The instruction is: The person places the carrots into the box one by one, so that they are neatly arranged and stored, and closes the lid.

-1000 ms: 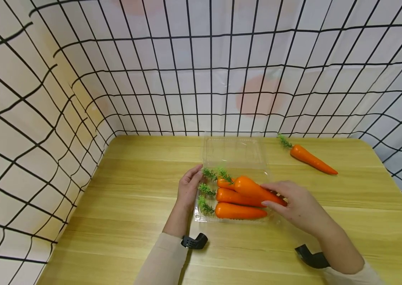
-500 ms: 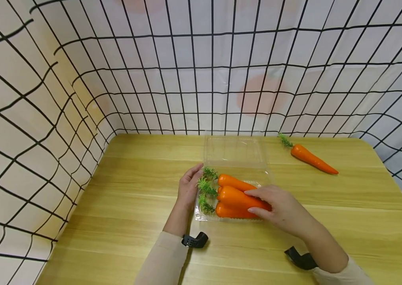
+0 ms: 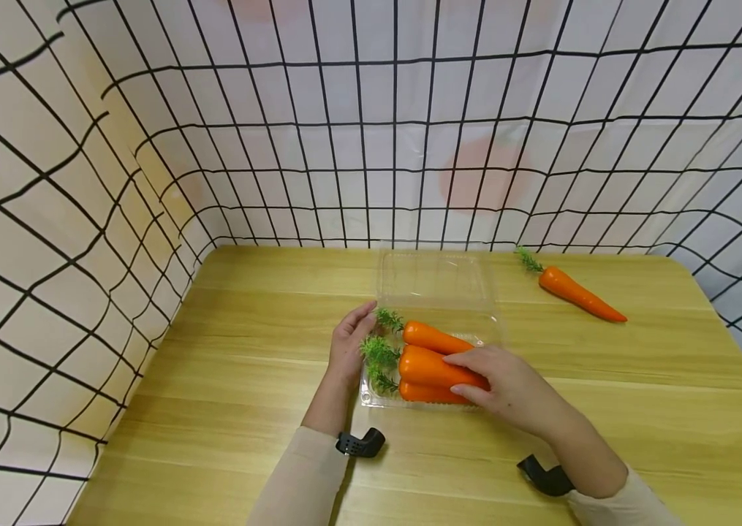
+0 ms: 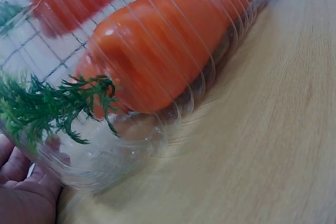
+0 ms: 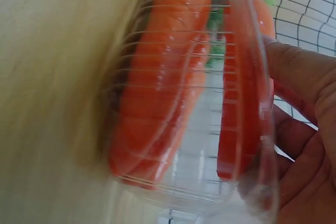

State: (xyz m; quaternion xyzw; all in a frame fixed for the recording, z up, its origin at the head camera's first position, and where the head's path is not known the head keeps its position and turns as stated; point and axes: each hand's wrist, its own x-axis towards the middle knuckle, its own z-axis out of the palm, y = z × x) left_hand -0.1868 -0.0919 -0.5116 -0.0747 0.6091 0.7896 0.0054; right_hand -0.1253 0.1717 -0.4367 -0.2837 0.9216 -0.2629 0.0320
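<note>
An orange carrot [image 3: 433,367] with feathery green leaves is pinched near its thin end between the thumb and fingers of my right hand [image 3: 515,391]. It lies on top of other carrots in a clear plastic clamshell box [image 3: 367,399]. Below it shows the front carrot [image 3: 426,394]; the back carrot [image 3: 433,336] lies just behind. The right wrist view shows the held carrot [image 5: 244,103] through the ribbed wall. My left hand [image 3: 347,347] rests with extended fingers against the box's left side, beside the green leaves [image 4: 58,103].
The box's transparent lid [image 3: 433,280] is folded back flat toward the rear. Another carrot [image 3: 577,294] lies on the wooden table [image 3: 239,351] at the back right. Black wire mesh [image 3: 371,153] over pale cloth walls the table at the back and sides.
My right hand has moved left and nearer to me with its carrot, from over the back carrot to over the front ones. The left hand stays against the box.
</note>
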